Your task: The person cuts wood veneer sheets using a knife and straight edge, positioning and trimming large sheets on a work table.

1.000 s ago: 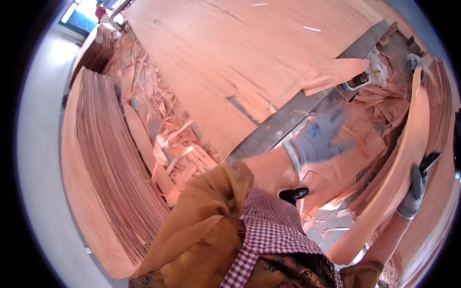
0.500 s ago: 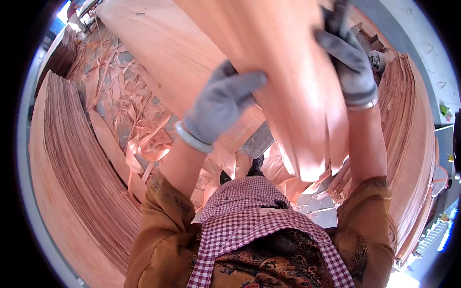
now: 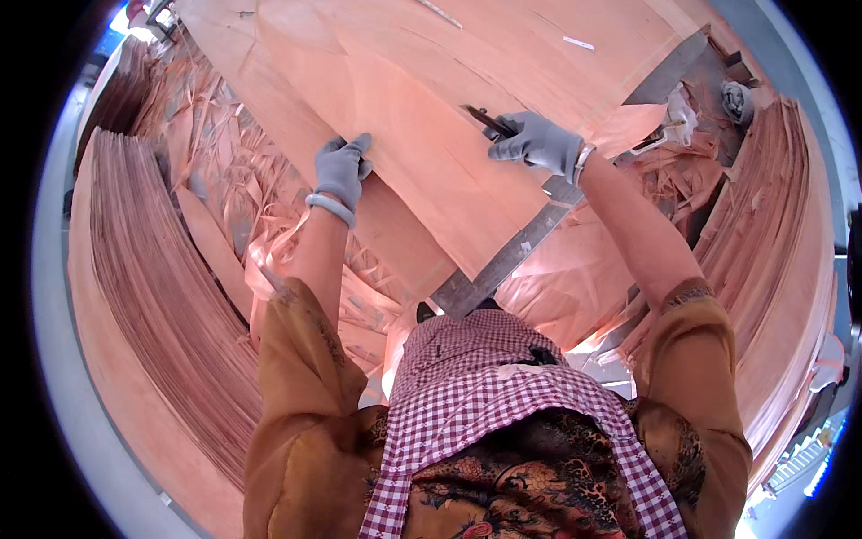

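A thin, pale reddish wood veneer sheet (image 3: 431, 180) lies flat before me, over other veneer on a grey-edged work surface (image 3: 494, 269). My left hand (image 3: 341, 171), in a grey glove, pinches the sheet's left edge, its thumb on top. In my right hand (image 3: 541, 148), also gloved, is a dark-handled knife (image 3: 488, 120), its tip pointing up and left. That hand rests by the sheet's right edge; part of the knife is hidden in the fingers.
Tall veneer stacks stand on the left (image 3: 162, 287) and right (image 3: 763, 269). Loose veneer strips (image 3: 215, 153) litter the floor at left. A small white strip (image 3: 579, 43) lies on the far veneer. A rolled grey bundle (image 3: 737, 101) sits at the far right.
The raised, curled veneer sheet has come down flat onto the work surface. My left hand has moved left along with its edge; my right hand has come down and left with the knife.
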A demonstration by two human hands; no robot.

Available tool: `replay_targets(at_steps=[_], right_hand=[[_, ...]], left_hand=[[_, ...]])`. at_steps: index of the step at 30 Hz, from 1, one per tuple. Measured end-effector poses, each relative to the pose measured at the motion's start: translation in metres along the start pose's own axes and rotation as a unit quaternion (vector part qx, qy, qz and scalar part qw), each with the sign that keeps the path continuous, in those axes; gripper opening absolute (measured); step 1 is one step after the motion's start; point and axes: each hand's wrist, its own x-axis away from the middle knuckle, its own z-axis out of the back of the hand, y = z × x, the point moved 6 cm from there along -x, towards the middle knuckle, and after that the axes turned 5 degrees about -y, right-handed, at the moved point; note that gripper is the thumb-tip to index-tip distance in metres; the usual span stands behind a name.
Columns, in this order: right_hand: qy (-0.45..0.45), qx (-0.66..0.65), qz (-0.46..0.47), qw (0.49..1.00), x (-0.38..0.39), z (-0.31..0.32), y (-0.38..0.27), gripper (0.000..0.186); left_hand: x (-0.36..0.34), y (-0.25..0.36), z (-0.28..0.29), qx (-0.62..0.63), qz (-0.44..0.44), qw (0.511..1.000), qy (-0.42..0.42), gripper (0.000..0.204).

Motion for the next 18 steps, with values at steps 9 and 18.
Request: replay_targets(at_steps=[9, 18], right_hand=[[0.045, 0.163, 0.012, 0.986, -0.041, 0.001, 0.008, 0.036], [0.117, 0.240, -0.023, 0.963, -0.031, -0.002, 0.007, 0.030]], left_hand=[[0.005, 0.008, 0.017, -0.103, 0.006, 0.992, 0.074, 0.028], [-0.002, 0.006, 0.024, -0.285, -0.085, 0.949, 0.102, 0.083]])
